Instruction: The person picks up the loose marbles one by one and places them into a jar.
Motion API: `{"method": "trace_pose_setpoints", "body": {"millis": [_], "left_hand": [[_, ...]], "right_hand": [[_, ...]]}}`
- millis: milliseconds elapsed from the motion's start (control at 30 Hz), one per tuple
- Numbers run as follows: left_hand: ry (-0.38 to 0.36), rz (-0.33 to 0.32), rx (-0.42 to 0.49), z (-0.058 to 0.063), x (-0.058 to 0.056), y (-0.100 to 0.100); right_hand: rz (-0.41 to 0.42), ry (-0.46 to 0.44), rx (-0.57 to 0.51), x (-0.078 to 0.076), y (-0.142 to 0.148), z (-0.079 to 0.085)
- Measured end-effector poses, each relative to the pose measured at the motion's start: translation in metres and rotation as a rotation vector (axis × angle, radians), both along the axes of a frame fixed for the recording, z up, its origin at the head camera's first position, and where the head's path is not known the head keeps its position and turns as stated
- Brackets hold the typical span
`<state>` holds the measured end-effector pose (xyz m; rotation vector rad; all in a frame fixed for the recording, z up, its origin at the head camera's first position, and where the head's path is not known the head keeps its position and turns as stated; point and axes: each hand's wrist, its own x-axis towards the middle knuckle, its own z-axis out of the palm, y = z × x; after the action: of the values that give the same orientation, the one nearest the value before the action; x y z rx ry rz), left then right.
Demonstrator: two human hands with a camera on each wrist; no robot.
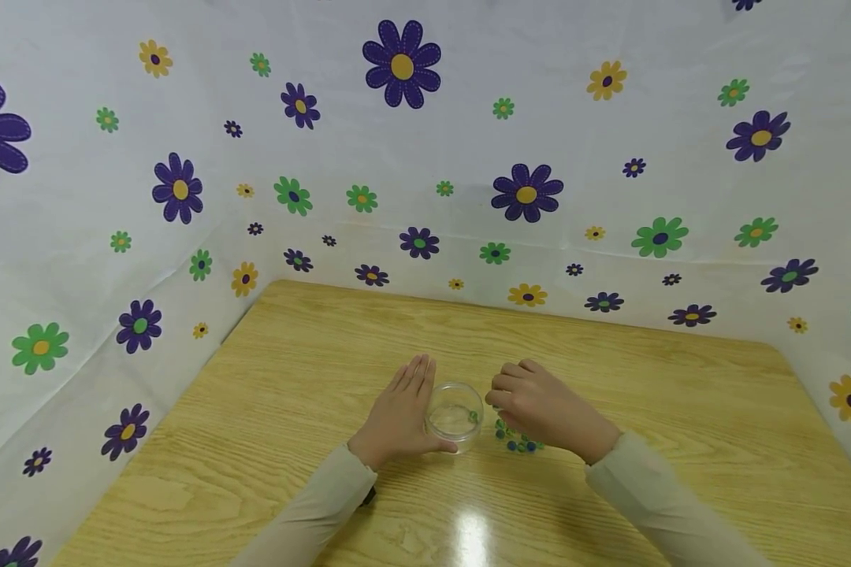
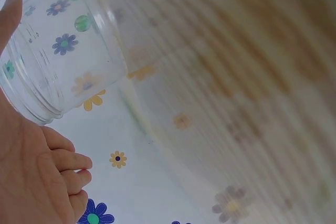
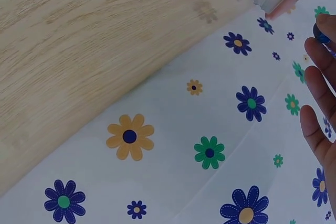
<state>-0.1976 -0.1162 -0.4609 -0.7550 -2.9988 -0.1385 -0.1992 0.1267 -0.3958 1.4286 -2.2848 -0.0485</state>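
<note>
A clear jar [image 1: 454,425] stands upright on the table with its mouth up. Green marbles [image 2: 82,23] show near its bottom in the left wrist view. My left hand [image 1: 400,413] rests against the jar, straight fingers along its left side and thumb across the near side. To the right of the jar, my right hand [image 1: 539,402] is raised over a group of green and blue marbles [image 1: 516,444]. In the right wrist view its thumb and finger pinch a blue marble [image 3: 319,34]. The hand partly hides the group from the head camera.
The wooden table [image 1: 312,346] reaches to a white cloth [image 1: 454,150] with printed flowers, which hangs at the back and sides. A small black object [image 1: 369,496] shows beside the left sleeve. Glare lies on the wood near the front.
</note>
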Motion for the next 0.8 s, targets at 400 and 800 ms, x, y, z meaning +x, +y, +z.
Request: {"method": "trace_pose_setpoints", "body": {"millis": [400,800], "left_hand": [[0.012,0.000,-0.004,-0.003,0.000,0.000],[0.017,-0.005,0.006,-0.002,0.000,0.000]], "right_hand": [[0.025,0.050,-0.025,-0.001,-0.016,-0.007],[0.012,0.048,-0.003,-0.003,-0.022,-0.016]]}}
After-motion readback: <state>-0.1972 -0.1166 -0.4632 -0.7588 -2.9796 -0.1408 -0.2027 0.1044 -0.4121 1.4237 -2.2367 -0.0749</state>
